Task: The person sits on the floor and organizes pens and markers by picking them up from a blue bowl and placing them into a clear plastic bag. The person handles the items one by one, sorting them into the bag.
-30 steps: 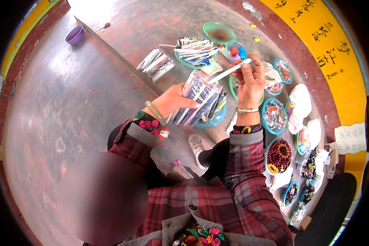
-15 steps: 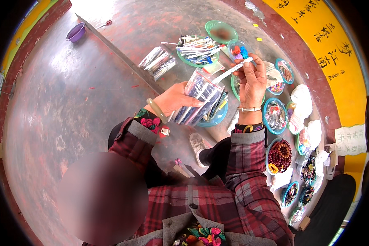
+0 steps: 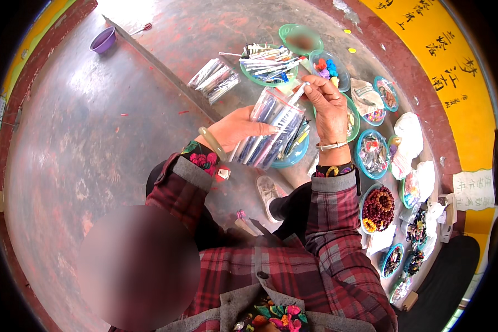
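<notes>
Lowered toward frame centre, the left hand (image 3: pixel 239 128) clasps a clear packet (image 3: pixel 270 134) of pens, right hand (image 3: pixel 327 105) pinching its half-hidden mouth.

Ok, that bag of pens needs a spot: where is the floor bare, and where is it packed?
Bare floor runs left of the long strip, with only the purple bowl at its far end. Right of the hands, the bead dishes sit crowded together along the yellow wall.
</notes>
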The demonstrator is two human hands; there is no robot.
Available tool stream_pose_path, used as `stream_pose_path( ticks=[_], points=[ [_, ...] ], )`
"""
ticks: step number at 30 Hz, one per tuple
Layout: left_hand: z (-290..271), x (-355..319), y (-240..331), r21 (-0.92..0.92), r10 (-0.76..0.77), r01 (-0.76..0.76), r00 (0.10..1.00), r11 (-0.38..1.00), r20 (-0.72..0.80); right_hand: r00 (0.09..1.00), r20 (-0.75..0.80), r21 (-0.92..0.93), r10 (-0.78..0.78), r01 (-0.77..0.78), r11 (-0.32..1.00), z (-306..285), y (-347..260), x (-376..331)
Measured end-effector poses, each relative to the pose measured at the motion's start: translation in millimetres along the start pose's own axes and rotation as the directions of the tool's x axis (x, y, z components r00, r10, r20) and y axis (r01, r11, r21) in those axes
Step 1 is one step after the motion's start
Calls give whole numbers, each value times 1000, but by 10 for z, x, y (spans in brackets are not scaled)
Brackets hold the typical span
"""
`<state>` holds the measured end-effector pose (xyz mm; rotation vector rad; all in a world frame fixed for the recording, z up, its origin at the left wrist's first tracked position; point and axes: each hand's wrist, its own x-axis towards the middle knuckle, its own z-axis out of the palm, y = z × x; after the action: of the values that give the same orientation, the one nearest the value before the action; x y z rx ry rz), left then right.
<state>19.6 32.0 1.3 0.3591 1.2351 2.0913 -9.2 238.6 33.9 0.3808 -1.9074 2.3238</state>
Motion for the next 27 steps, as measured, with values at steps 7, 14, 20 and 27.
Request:
stream_pose_path(
  ticks=[7,14,20,27],
  points=[
    [3,-5,21,-33,-13,13,1000,999,-4,996,67,-24,51,-50,998,17,73,-15],
    [-4,-26,42,-92,12,-15,999,996,-36,987,145,-228,-69,101,968,152,3,-46],
    [0,-14,50,-70,1,-2,1000,998,-21,979,178,-293,-94,144,945,98,62,-28],
    [13,-13,30,22,-27,28,999,999,-34,936,347,-416,-60,211,884,84,38,-7]
  ],
)
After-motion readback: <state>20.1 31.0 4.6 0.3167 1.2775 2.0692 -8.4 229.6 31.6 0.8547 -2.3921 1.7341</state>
